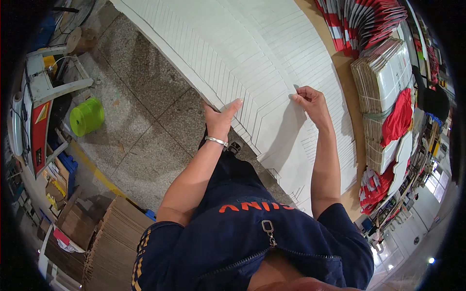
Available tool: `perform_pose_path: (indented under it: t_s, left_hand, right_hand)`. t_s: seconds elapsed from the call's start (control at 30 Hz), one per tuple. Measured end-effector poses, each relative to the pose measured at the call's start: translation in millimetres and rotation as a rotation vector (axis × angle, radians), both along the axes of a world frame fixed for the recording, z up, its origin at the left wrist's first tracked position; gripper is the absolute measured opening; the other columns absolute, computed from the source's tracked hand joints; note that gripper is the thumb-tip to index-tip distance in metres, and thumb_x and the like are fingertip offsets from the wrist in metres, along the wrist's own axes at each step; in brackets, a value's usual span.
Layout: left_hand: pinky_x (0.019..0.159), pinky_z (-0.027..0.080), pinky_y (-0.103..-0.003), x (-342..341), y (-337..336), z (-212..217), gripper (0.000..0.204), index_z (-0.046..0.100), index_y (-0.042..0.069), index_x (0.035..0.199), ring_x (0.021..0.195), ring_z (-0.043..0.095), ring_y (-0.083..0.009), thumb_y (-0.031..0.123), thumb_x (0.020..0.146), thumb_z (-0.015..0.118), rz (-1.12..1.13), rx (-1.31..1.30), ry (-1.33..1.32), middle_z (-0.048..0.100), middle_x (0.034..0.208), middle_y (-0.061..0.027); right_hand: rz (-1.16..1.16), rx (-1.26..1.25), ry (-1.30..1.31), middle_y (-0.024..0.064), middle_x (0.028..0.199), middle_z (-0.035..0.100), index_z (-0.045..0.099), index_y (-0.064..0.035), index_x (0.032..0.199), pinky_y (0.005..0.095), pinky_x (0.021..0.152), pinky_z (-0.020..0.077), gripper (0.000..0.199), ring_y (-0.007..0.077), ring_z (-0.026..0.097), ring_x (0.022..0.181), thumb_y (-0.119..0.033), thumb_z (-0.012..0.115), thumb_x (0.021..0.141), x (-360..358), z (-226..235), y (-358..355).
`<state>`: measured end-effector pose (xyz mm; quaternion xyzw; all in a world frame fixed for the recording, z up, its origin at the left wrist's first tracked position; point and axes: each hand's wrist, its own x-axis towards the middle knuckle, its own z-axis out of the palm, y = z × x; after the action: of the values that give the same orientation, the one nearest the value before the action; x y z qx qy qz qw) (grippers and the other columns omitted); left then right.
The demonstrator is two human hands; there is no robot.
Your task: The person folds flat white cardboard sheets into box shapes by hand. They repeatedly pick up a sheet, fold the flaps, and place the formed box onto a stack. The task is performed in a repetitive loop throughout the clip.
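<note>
Overlapping white cardboard sheets [286, 121] lie fanned out in front of me, their edges forming rows of stepped lines. My left hand [221, 120] is closed over the near left edge of the sheets, thumb on top and fingers hidden beneath. A silver bracelet [216, 141] circles that wrist. Farther right, my right hand [314, 105] is over the top sheet, fingers curled and thumb pressed to the fingertips. Whatever is in that pinch, if anything, is too small to make out.
Bundled flat cartons [374, 80] and red-and-grey folded pieces [361, 22] line the right side of the brown tabletop [353, 114]. A green spool [87, 117] stands on the floor at left. Stacked brown cardboard [114, 242] is at lower left.
</note>
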<state>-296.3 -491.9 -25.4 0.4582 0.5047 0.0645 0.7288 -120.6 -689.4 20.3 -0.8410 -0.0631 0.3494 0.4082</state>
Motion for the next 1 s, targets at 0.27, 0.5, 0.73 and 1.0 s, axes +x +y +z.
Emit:
perform_pose_path:
  t_s: [0.27, 0.5, 0.73, 1.0]
  left_hand:
    - [0.099, 0.041, -0.035, -11.3, -26.3, -9.5, 0.09, 0.03, -0.002, 0.133, 0.115, 0.049, -0.0234, 0.017, 0.065, 0.086, 0.009, 0.114, 0.016, 0.048, 0.126, -0.0152]
    - [0.099, 0.041, -0.035, -10.7, -32.9, 0.8, 0.089, 0.03, -0.002, 0.133, 0.116, 0.049, -0.0222, 0.011, 0.064, 0.085, 0.002, 0.051, 0.005, 0.048, 0.126, -0.0145]
    - [0.099, 0.041, -0.034, -19.5, -45.1, -10.5, 0.089, 0.029, -0.002, 0.132, 0.114, 0.048, -0.0219, 0.01, 0.063, 0.084, -0.036, 0.059, -0.039, 0.046, 0.126, -0.0139]
    - [0.1, 0.039, -0.034, -23.8, -49.8, -11.1, 0.086, 0.031, -0.002, 0.13, 0.115, 0.047, -0.0221, 0.011, 0.064, 0.084, -0.043, 0.001, -0.028, 0.046, 0.125, -0.0132]
  right_hand:
    - [-0.028, 0.022, 0.057, 0.0012, 0.074, 0.062, 0.065, 0.0024, 0.099, 0.0237, 0.067, 0.0453, 0.032, 0.0087, 0.056, 0.07, -0.018, 0.077, 0.077, -10.9, 7.3, -15.3]
    - [0.075, -0.225, -0.582, 0.015, 0.122, 0.052, 0.055, -0.0058, 0.123, 0.0362, 0.086, 0.0437, 0.068, 0.0237, 0.053, 0.105, -0.026, 0.084, 0.064, -46.3, 18.5, -11.5]
    - [0.151, -0.31, -0.692, 0.0168, 0.133, 0.042, 0.04, -0.0087, 0.137, 0.043, 0.1, 0.0351, 0.093, 0.0327, 0.04, 0.123, -0.031, 0.086, 0.059, -108.8, 19.5, -8.7]
    - [-0.059, -0.285, -0.486, 0.0106, 0.114, 0.055, 0.059, -0.0046, 0.113, 0.0374, 0.087, 0.0455, 0.049, 0.0256, 0.053, 0.103, -0.02, 0.078, 0.071, -87.3, 15.3, -33.0]
